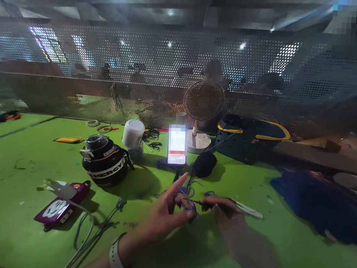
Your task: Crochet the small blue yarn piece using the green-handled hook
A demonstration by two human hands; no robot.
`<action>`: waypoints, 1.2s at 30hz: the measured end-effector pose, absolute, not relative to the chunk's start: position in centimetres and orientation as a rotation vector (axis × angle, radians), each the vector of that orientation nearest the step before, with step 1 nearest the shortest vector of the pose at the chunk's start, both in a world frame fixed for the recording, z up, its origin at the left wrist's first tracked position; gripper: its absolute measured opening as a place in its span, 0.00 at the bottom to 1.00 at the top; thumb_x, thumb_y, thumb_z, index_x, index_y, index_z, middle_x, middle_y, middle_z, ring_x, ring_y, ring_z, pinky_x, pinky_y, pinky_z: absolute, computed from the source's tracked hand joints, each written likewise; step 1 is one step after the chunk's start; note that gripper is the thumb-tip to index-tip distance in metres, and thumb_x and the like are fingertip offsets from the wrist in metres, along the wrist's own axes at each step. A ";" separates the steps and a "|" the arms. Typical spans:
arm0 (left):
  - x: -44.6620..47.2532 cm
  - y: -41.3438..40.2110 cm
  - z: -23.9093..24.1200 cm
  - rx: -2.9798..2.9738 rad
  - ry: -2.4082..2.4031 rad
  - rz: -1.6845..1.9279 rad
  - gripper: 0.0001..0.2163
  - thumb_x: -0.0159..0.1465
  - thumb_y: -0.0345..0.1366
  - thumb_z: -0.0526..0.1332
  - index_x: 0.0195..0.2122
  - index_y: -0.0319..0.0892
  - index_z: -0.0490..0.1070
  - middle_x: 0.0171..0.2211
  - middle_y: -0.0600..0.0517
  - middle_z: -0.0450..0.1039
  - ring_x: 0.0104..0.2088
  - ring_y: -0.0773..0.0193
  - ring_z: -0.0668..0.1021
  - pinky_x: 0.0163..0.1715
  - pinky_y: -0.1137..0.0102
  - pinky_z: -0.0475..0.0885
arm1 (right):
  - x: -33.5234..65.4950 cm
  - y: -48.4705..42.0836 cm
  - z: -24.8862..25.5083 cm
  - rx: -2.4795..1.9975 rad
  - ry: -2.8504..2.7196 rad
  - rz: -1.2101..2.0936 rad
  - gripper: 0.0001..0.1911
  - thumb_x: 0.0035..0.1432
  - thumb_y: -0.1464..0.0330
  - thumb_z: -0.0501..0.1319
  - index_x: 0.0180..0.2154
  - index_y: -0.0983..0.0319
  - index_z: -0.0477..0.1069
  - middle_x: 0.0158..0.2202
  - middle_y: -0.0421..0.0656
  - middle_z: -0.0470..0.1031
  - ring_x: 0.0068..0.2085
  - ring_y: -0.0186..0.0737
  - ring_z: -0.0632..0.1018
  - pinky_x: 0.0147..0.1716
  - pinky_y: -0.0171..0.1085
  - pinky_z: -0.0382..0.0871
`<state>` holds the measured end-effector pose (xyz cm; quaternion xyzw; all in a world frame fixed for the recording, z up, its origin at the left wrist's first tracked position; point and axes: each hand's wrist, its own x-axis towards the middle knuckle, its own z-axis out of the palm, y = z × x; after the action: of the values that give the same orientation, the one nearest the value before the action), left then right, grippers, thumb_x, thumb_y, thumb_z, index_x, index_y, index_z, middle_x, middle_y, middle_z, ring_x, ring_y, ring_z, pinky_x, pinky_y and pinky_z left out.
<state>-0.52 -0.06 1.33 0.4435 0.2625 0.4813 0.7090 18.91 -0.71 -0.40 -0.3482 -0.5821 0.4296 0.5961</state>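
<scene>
My left hand (165, 215) pinches a small blue-purple piece of crochet (192, 208) between thumb and fingers, its index finger raised with yarn running by it. A crochet hook (249, 210) with a pale handle is gripped in my right hand (222, 210). Its thin shaft reaches left to the crochet piece, but whether the tip is in a stitch I cannot tell. Just beyond my hands lies a dark ball of yarn (205, 164), with loose purple yarn (182, 190) nearer to me. A lit phone (177, 145) stands upright behind them.
On the green table (139, 252) stand a black round bottle (105, 166), a white jar (133, 133) and a fan (203, 101). A purple power strip (61, 206) with cables is at left. To the right are a dark basket (242, 142) and blue cloth (313, 201). A perforated panel (157, 70) borders the back.
</scene>
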 end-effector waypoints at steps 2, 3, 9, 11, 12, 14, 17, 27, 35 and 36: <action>-0.3 -0.4 1.5 1.037 0.608 1.104 0.45 0.56 0.34 0.71 0.69 0.48 0.45 0.28 0.57 0.70 0.30 0.69 0.71 0.37 0.71 0.67 | 18.6 -1.0 0.5 -0.754 -1.508 0.806 0.07 0.60 0.66 0.64 0.41 0.49 0.79 0.41 0.39 0.83 0.42 0.41 0.83 0.42 0.40 0.79; -0.2 -0.4 1.7 1.056 0.618 1.104 0.46 0.56 0.34 0.71 0.69 0.47 0.42 0.27 0.57 0.70 0.30 0.69 0.71 0.37 0.70 0.68 | 18.6 -1.1 0.9 -0.729 -1.572 0.736 0.08 0.61 0.65 0.63 0.42 0.49 0.78 0.42 0.39 0.83 0.43 0.42 0.83 0.43 0.41 0.79; -0.2 -0.4 1.5 1.156 0.646 1.062 0.46 0.57 0.36 0.70 0.70 0.44 0.41 0.28 0.55 0.71 0.32 0.66 0.72 0.38 0.69 0.68 | 18.3 -1.3 2.1 -0.631 -1.826 0.485 0.12 0.67 0.65 0.55 0.49 0.51 0.74 0.44 0.41 0.82 0.43 0.42 0.82 0.47 0.46 0.75; -0.2 -0.4 1.3 1.189 0.644 1.057 0.44 0.59 0.36 0.69 0.69 0.46 0.42 0.29 0.55 0.71 0.33 0.66 0.73 0.38 0.68 0.67 | 18.4 -1.4 2.3 -0.672 -1.893 0.457 0.13 0.68 0.65 0.54 0.48 0.53 0.75 0.43 0.42 0.83 0.42 0.42 0.82 0.50 0.47 0.72; -0.3 -0.5 1.3 1.203 0.645 1.060 0.42 0.59 0.36 0.68 0.69 0.46 0.43 0.29 0.55 0.70 0.33 0.66 0.73 0.38 0.68 0.67 | 18.5 -1.5 2.4 -0.714 -1.913 0.463 0.13 0.68 0.65 0.54 0.48 0.53 0.75 0.43 0.43 0.83 0.42 0.42 0.82 0.50 0.47 0.72; -0.3 -0.6 1.5 1.227 0.656 1.074 0.40 0.61 0.37 0.67 0.69 0.46 0.45 0.30 0.55 0.69 0.33 0.66 0.72 0.39 0.67 0.67 | 18.6 -1.7 2.7 -0.757 -1.894 0.459 0.13 0.68 0.66 0.55 0.49 0.52 0.74 0.43 0.41 0.82 0.42 0.40 0.82 0.50 0.44 0.73; -0.3 -0.8 1.9 1.253 0.689 1.093 0.37 0.61 0.37 0.66 0.68 0.46 0.50 0.32 0.54 0.69 0.35 0.65 0.72 0.41 0.66 0.67 | 18.8 -1.9 2.9 -0.776 -1.863 0.407 0.12 0.67 0.65 0.56 0.48 0.51 0.74 0.44 0.40 0.83 0.46 0.41 0.81 0.47 0.41 0.75; -0.1 -0.5 1.6 1.164 0.734 1.116 0.37 0.59 0.39 0.68 0.66 0.45 0.53 0.32 0.53 0.71 0.33 0.65 0.72 0.37 0.68 0.68 | 18.9 -1.7 2.5 -0.768 -1.843 0.430 0.11 0.67 0.67 0.55 0.47 0.52 0.74 0.42 0.40 0.82 0.42 0.40 0.81 0.52 0.45 0.70; -0.1 -0.6 1.5 1.300 0.739 1.099 0.39 0.58 0.33 0.69 0.67 0.48 0.50 0.30 0.55 0.75 0.35 0.64 0.76 0.42 0.66 0.69 | 18.4 -0.8 1.8 -0.625 -2.001 0.347 0.10 0.65 0.69 0.59 0.46 0.56 0.75 0.42 0.43 0.83 0.39 0.39 0.82 0.53 0.46 0.67; 0.0 -0.6 1.5 1.300 0.727 1.101 0.39 0.58 0.33 0.69 0.67 0.48 0.51 0.30 0.55 0.75 0.34 0.64 0.77 0.42 0.66 0.69 | 18.3 -0.7 1.5 -0.616 -1.968 0.327 0.10 0.65 0.69 0.58 0.46 0.55 0.75 0.42 0.42 0.83 0.40 0.38 0.81 0.53 0.46 0.67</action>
<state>-0.05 -0.59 1.49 0.5611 0.3138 0.4750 0.6009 18.32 -0.75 1.46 -0.2550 -0.8148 0.1355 0.5027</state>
